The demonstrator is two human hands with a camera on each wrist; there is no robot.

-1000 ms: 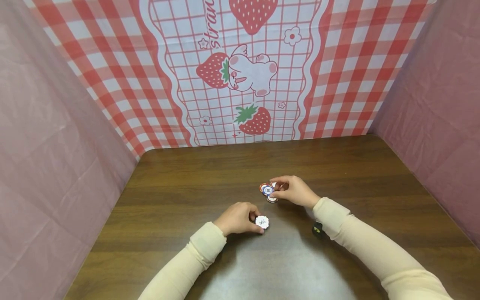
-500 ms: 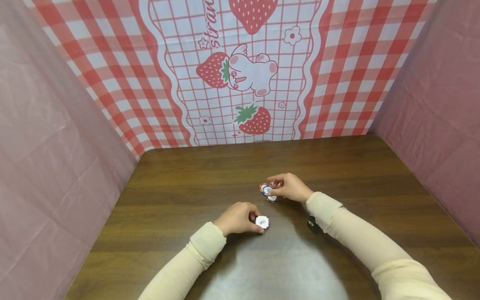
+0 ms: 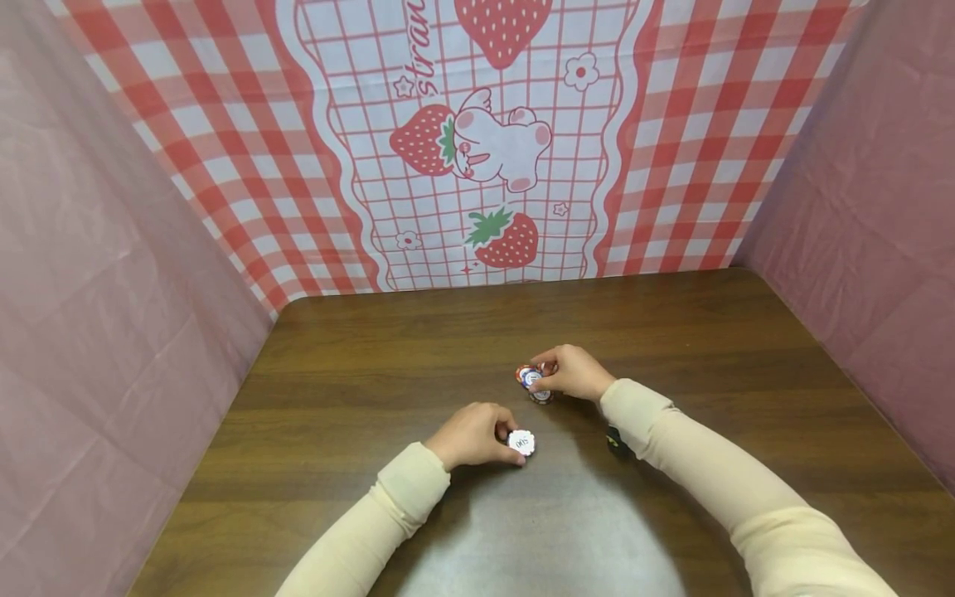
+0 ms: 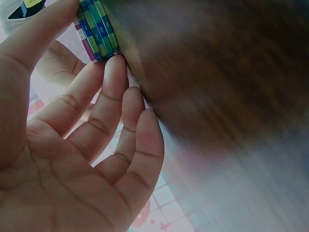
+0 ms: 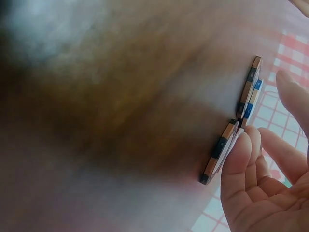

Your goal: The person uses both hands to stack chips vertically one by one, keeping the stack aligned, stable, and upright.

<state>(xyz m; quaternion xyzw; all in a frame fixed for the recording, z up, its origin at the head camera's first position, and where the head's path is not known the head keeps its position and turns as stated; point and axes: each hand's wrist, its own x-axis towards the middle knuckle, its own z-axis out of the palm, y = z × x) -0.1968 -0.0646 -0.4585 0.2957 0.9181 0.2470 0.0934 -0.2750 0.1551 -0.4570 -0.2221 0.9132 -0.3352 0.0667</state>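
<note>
In the head view my left hand (image 3: 473, 435) grips a small stack of poker chips (image 3: 521, 443) between thumb and fingers; its white top chip reads 500. The left wrist view shows the stack's striped edges (image 4: 98, 31) at the fingertips. Farther back and right, my right hand (image 3: 574, 373) reaches over loose poker chips. A blue-edged chip (image 3: 531, 379) overlaps a red-orange chip (image 3: 521, 375) and a dark-edged chip (image 3: 540, 395). Thumb and fingers spread about the blue-edged chip; whether they touch it is unclear. Another dark-edged chip (image 5: 218, 152) sits by the fingertips in the right wrist view.
Both hands work over a dark wood table (image 3: 358, 365). A red-and-white strawberry cloth (image 3: 485, 166) hangs behind it, with pink cloths (image 3: 97, 290) along both sides. A small black object (image 3: 613, 439) with a yellow-green mark shows under the right sleeve.
My right hand has shifted slightly left and away from me, its thumb now over the edge of the blue-edged chip. The left hand and its stack have stayed still.
</note>
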